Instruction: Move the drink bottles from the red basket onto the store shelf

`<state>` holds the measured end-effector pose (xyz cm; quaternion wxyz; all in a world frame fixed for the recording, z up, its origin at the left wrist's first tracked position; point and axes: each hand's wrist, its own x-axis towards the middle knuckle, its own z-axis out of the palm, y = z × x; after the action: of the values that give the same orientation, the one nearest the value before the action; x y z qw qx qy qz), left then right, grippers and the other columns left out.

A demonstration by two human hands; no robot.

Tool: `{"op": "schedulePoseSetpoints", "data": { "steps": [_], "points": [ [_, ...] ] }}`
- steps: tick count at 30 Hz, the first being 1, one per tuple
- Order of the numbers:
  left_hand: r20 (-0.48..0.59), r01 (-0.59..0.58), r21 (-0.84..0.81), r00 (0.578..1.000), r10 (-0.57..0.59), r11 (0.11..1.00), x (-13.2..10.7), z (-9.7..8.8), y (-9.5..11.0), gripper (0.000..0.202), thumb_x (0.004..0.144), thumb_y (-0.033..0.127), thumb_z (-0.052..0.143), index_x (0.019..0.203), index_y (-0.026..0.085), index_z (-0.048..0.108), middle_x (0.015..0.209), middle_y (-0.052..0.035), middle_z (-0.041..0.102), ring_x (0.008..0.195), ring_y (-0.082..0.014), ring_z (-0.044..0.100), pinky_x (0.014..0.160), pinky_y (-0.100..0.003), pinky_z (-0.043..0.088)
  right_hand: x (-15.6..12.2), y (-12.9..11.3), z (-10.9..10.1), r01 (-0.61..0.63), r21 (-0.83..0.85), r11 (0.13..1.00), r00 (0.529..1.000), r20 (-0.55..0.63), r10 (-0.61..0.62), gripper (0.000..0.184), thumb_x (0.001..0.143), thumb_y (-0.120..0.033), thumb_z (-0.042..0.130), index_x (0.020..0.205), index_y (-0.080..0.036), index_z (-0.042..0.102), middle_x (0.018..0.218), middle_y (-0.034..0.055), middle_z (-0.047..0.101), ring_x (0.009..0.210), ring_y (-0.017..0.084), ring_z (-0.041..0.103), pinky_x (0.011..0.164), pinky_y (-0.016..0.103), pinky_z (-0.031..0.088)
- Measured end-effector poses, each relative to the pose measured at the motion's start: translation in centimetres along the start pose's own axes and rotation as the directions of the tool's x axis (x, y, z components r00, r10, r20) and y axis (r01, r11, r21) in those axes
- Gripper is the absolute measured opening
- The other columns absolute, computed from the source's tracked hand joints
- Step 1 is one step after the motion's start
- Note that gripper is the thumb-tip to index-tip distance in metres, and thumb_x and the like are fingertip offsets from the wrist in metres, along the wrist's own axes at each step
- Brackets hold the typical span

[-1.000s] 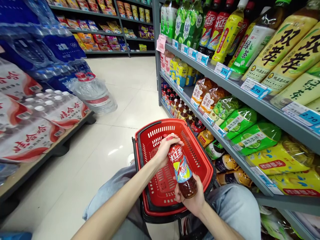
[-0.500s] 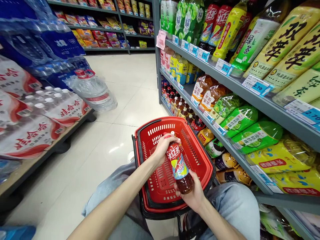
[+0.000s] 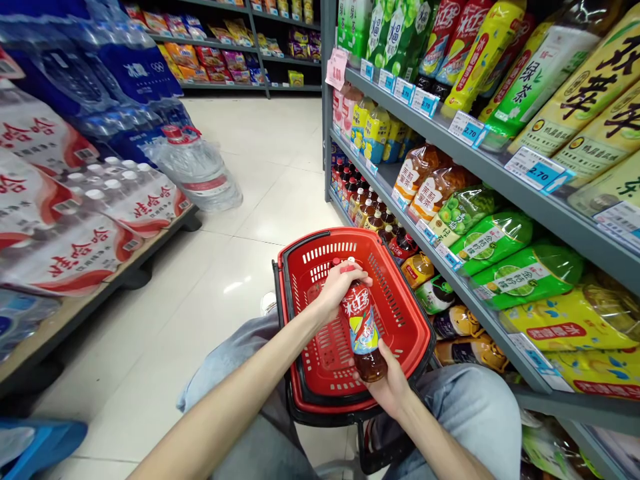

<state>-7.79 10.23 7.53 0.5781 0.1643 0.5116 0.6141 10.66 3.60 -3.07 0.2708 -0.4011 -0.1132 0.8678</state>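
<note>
Ctr frame: L hand (image 3: pixel 339 285) curled round top, R hand (image 3: pixel 393 385) cupped round btm of tea bottle (image 3: pixel 365 330), over red basket (image 3: pixel 417 319). Drinks shelf (image 3: pixel 495 161), R side of frame.

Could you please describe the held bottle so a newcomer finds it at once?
Find the red basket between the knees. Over it, the left hand grasps the dark bottle near its top and the right hand cups its base. Unlike similar shelved bottles, it is held.
</note>
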Motion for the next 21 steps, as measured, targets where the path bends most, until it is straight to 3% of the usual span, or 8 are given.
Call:
{"op": "schedulePoseSetpoints", "data": {
  "steps": [4,11,17,21],
  "points": [
    [0.019,0.014,0.013,1.0,-0.014,1.0,-0.21,-0.08,0.27,0.021,0.062,0.018,0.072,0.076,0.018,0.057,0.067,-0.004,0.073,0.06,-0.016,0.064,0.063,-0.029,0.048,-0.19,0.37,-0.25,0.036,-0.024,0.999,0.998,0.056,-0.035,0.054,0.062,-0.041,0.093,0.102,-0.016,0.068,0.084,0.0053,0.075,0.079,0.023,0.073,0.066,0.033,0.056],
    [0.047,0.001,0.044,0.999,-0.003,0.999,-0.25,-0.29,0.22,0.02,0.064,0.019,0.071,0.078,0.019,0.057,0.069,-0.0047,0.074,0.06,-0.0173,0.065,0.059,-0.029,0.047,-0.67,0.35,-0.1,0.091,-0.105,0.99,0.98,0.185,-0.071,0.072,0.064,-0.031,0.092,0.128,-0.021,0.06,0.097,0.0056,0.076,0.083,0.022,0.072,0.07,0.033,0.055],
    [0.048,-0.003,0.054,0.999,0.001,0.999,-0.36,-0.14,0.28,0.017,0.065,0.02,0.071,0.076,0.019,0.058,0.068,-0.0041,0.074,0.061,-0.0169,0.064,0.064,-0.03,0.049,-0.71,0.14,0.14,0.137,-0.143,0.98,0.978,0.174,-0.112,0.078,0.063,-0.025,0.091,0.133,-0.025,0.057,0.099,0.0032,0.075,0.083,0.021,0.072,0.074,0.033,0.055],
    [0.044,0.0,0.074,0.999,-0.003,0.997,-0.49,0.0,0.32,0.014,0.066,0.02,0.071,0.074,0.018,0.059,0.067,-0.0039,0.073,0.06,-0.0159,0.063,0.066,-0.03,0.05,-0.66,0.25,-0.01,0.138,-0.144,0.98,0.984,0.133,-0.119,0.072,0.066,-0.028,0.089,0.131,-0.024,0.058,0.097,0.0032,0.075,0.082,0.022,0.072,0.074,0.034,0.056]
  ]
}}
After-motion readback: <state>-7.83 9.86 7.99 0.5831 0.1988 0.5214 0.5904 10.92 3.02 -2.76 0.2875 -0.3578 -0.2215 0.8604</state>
